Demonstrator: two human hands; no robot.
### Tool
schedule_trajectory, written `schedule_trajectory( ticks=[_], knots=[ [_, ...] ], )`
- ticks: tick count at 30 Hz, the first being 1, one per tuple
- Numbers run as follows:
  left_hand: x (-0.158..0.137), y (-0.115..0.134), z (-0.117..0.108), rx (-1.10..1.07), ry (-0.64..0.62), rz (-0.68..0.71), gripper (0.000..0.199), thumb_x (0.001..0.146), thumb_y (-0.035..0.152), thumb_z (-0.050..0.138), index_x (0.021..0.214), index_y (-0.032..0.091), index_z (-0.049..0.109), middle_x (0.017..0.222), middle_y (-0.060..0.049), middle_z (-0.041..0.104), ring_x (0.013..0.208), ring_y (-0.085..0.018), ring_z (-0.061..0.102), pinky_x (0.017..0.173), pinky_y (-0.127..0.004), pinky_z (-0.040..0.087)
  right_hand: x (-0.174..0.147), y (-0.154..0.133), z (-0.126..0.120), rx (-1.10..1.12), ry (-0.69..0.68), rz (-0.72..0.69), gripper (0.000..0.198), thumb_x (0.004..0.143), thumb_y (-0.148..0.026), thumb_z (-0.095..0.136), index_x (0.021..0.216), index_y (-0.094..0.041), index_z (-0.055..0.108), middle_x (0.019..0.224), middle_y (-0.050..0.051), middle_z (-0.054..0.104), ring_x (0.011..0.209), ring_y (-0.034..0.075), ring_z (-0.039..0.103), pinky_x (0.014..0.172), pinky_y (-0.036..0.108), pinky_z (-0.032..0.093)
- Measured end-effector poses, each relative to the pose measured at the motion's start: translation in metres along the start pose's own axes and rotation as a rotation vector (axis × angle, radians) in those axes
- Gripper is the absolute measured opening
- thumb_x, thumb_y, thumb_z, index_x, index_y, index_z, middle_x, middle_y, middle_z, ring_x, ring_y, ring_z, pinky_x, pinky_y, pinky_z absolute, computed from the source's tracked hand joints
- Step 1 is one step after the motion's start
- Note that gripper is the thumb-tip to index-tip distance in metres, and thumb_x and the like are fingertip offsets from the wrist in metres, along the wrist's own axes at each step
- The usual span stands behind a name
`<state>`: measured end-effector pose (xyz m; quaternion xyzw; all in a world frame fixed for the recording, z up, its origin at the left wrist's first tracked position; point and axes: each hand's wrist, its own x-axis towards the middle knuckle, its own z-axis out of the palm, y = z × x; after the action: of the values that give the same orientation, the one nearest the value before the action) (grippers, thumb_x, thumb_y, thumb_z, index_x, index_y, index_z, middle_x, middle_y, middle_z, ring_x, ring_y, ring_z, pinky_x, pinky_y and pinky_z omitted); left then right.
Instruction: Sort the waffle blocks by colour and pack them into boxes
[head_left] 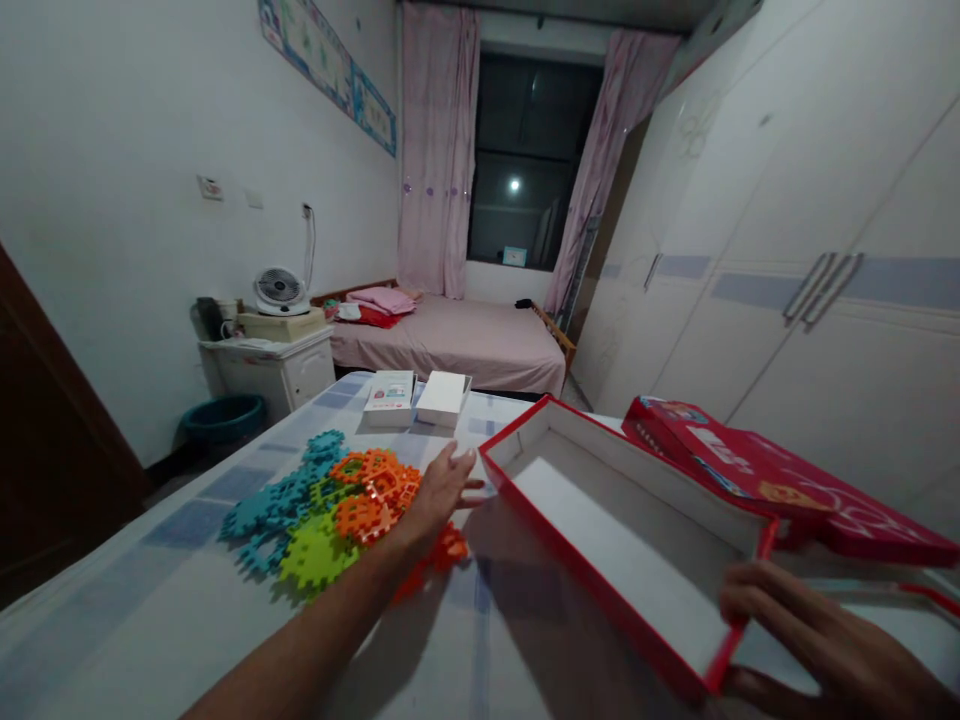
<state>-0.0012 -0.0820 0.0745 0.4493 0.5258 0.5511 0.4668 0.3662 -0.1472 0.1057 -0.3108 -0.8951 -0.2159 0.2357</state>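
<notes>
My right hand (814,630), blurred at the lower right, is closed on the near end wall of a red-edged box (622,520), thumb below and fingers over the rim. The box has its open side up and its pale floor showing; the dark shadow beneath suggests to me that it is raised off the table (187,620). That end grip probably carries its weight.

My left hand (442,485) reaches forward with fingers spread, grasping nothing that I can see. It is just beside the box's far left corner, perhaps to steady it; I cannot tell whether they touch. Under and left of that forearm lies a heap of toothed toy pieces: orange pieces (375,490), green pieces (319,550) and blue pieces (281,505).

Two small boxes, a printed box (391,400) and a plain white box (444,397), stand side by side close to the far edge. A red lid (757,465) crowds the box's right side. I judge the roomiest tabletop to be between the heap and the left edge.
</notes>
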Motion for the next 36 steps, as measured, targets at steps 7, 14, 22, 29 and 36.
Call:
schedule_trajectory(
  ticks=[7, 14, 22, 29, 36],
  knots=[
    [-0.022, -0.046, 0.028, 0.302, 0.229, 0.55, 0.031, 0.092, 0.027, 0.039, 0.118, 0.018, 0.052, 0.115, -0.01, 0.057, 0.09, -0.016, 0.061, 0.07, -0.03, 0.054, 0.102, 0.014, 0.07, -0.037, -0.002, 0.327, 0.016, 0.092, -0.033, 0.052, 0.089, -0.019, 0.056, 0.088, 0.005, 0.06, 0.069, 0.015, 0.061, 0.061, 0.026, 0.047],
    [-0.022, -0.085, 0.031, 0.613, -0.008, 0.883, 0.041, 0.089, 0.012, 0.039, 0.129, 0.018, 0.044, 0.127, -0.013, 0.054, 0.111, -0.018, 0.059, 0.086, -0.033, 0.055, 0.191, -0.015, 0.16, -0.131, -0.057, 0.565, 0.017, 0.092, -0.034, 0.054, 0.093, -0.018, 0.058, 0.097, 0.007, 0.061, 0.085, 0.019, 0.063, 0.065, 0.026, 0.045],
    [-0.018, -0.082, 0.029, 0.657, 0.017, 0.88, 0.037, 0.087, 0.011, 0.04, 0.121, 0.017, 0.052, 0.125, -0.013, 0.057, 0.118, -0.02, 0.057, 0.092, -0.034, 0.053, 0.225, -0.036, 0.207, 0.005, -0.201, 0.665, 0.019, 0.089, -0.03, 0.058, 0.103, -0.017, 0.059, 0.107, 0.008, 0.06, 0.09, 0.02, 0.066, 0.066, 0.027, 0.049],
    [-0.017, -0.083, 0.028, 0.686, 0.007, 0.85, 0.032, 0.088, 0.014, 0.041, 0.115, 0.018, 0.057, 0.124, -0.013, 0.058, 0.117, -0.021, 0.058, 0.093, -0.036, 0.053, 0.163, -0.033, 0.162, 0.157, -0.099, 0.562, 0.047, 0.087, -0.023, 0.052, 0.133, -0.015, 0.044, 0.141, 0.015, 0.044, 0.117, 0.022, 0.056, 0.09, 0.032, 0.05],
    [-0.019, -0.08, 0.026, 0.676, -0.03, 0.798, 0.028, 0.09, 0.02, 0.04, 0.108, 0.019, 0.062, 0.124, -0.012, 0.06, 0.111, -0.02, 0.062, 0.09, -0.036, 0.055, -0.046, 0.019, 0.075, -0.364, 0.036, 0.684, 0.033, 0.087, -0.033, 0.049, 0.114, -0.017, 0.058, 0.115, 0.017, 0.062, 0.107, 0.034, 0.058, 0.078, 0.049, 0.049]
  ],
)
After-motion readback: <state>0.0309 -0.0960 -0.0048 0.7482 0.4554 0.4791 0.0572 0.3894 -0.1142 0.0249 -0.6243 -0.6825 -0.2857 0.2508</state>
